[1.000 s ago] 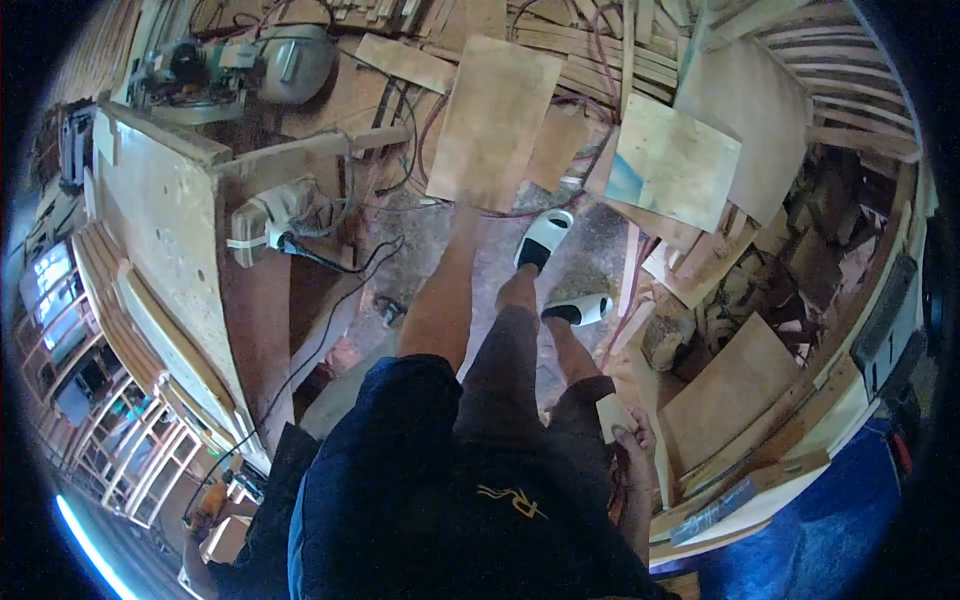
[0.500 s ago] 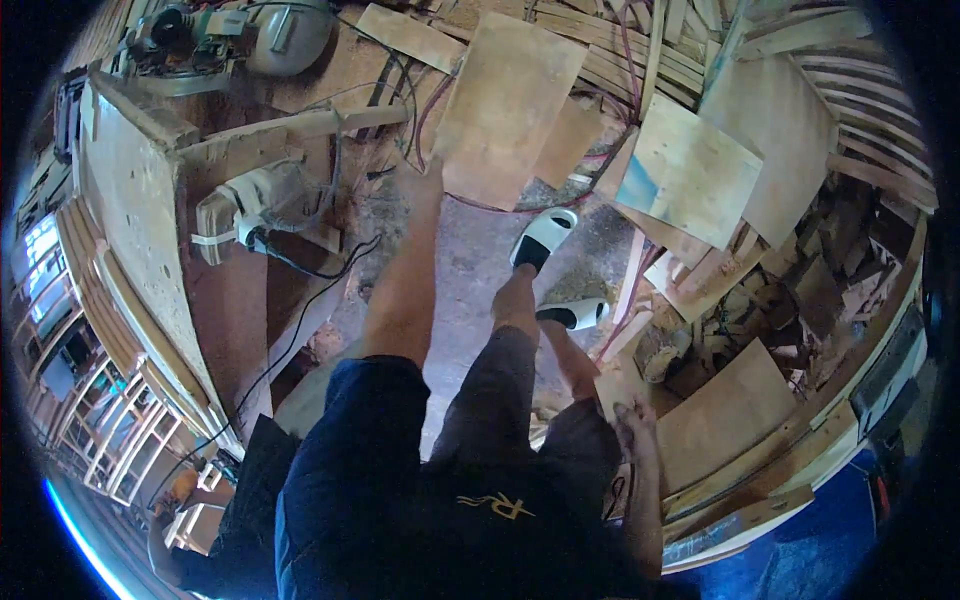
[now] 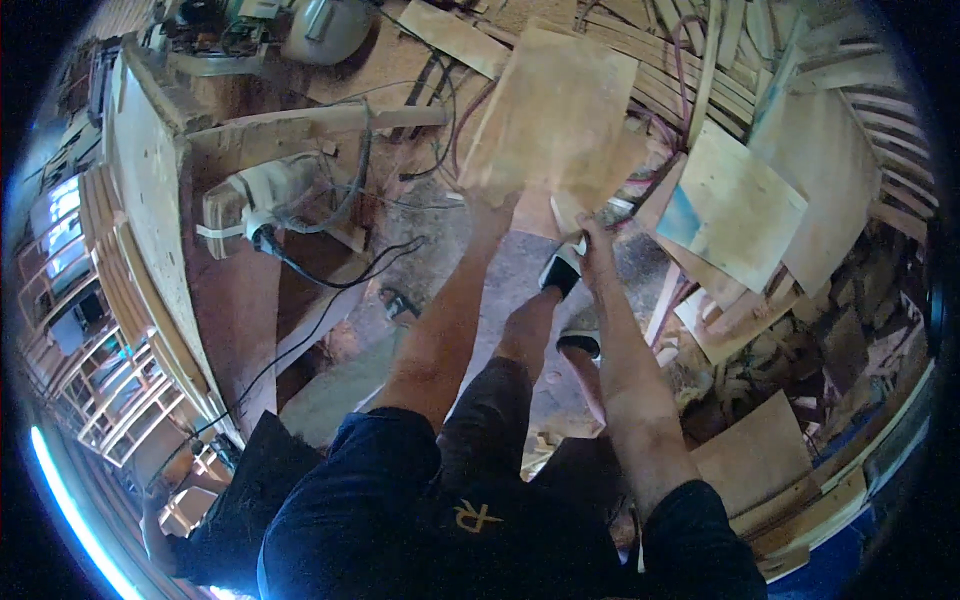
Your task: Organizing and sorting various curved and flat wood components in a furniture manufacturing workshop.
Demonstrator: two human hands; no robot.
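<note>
Wooden panel (image 3: 555,110), near corner at left grip (image 3: 491,208)

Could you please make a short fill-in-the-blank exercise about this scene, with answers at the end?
The left hand is at the lower ____ corner of the large plywood board.
The right hand holds a small pale piece made of ____.
On the smaller board to the right, one corner has a ____ patch.

Missing words: left; wood; blue.

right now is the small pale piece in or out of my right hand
In: the small pale piece juts out from your right hand.
</note>
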